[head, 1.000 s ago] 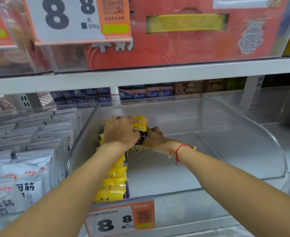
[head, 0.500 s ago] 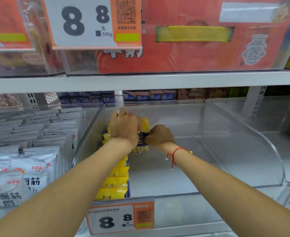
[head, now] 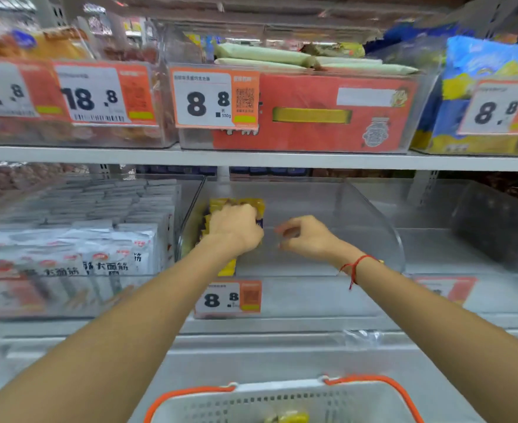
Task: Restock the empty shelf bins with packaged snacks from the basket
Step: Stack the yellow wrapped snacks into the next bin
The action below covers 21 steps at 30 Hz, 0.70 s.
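We are facing a metal shelf (head: 251, 160) carrying clear, glossy plastic bins with curved side walls. The bin (head: 370, 227) we are filling is mostly bare across its smooth floor; only a row of yellow snack packs (head: 236, 206) is standing along its left wall, so we are judging the restock as barely begun. Below us the white perforated basket (head: 282, 401) with orange handles is showing at least one more yellow packet (head: 288, 418). Our left hand (head: 235, 228) is lying curled over the crinkly yellow packs, pressing them toward the wall. Our right hand (head: 308, 238), a red string at its wrist, is hovering just beside them, fingers loosely curled and holding nothing.
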Each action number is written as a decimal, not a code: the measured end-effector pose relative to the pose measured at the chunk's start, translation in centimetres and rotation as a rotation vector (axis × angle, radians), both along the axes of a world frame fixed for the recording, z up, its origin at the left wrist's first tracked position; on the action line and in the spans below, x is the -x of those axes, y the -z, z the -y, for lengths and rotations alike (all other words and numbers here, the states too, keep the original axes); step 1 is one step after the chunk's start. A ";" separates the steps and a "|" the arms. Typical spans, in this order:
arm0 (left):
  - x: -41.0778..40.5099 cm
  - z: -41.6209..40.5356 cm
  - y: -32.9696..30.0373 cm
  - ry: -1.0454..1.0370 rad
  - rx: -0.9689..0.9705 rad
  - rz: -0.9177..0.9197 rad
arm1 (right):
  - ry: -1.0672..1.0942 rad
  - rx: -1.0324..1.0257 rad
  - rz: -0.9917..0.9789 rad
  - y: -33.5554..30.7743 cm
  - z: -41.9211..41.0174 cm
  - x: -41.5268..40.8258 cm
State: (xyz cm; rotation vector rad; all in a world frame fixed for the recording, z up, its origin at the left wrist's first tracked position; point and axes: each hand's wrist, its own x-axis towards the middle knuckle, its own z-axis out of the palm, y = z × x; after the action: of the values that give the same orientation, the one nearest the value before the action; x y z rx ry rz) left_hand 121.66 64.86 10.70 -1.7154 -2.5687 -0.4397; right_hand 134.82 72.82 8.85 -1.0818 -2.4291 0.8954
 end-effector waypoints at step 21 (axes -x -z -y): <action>-8.9 20.3 23.1 -0.215 0.144 0.644 | -0.051 0.252 0.257 22.8 19.3 -11.8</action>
State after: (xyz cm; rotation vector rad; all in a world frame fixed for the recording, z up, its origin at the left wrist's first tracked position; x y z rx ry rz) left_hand 130.60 44.53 -12.36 -1.4848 -3.2489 -0.9490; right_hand 146.64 53.52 -13.94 -1.2982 -2.6115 1.1694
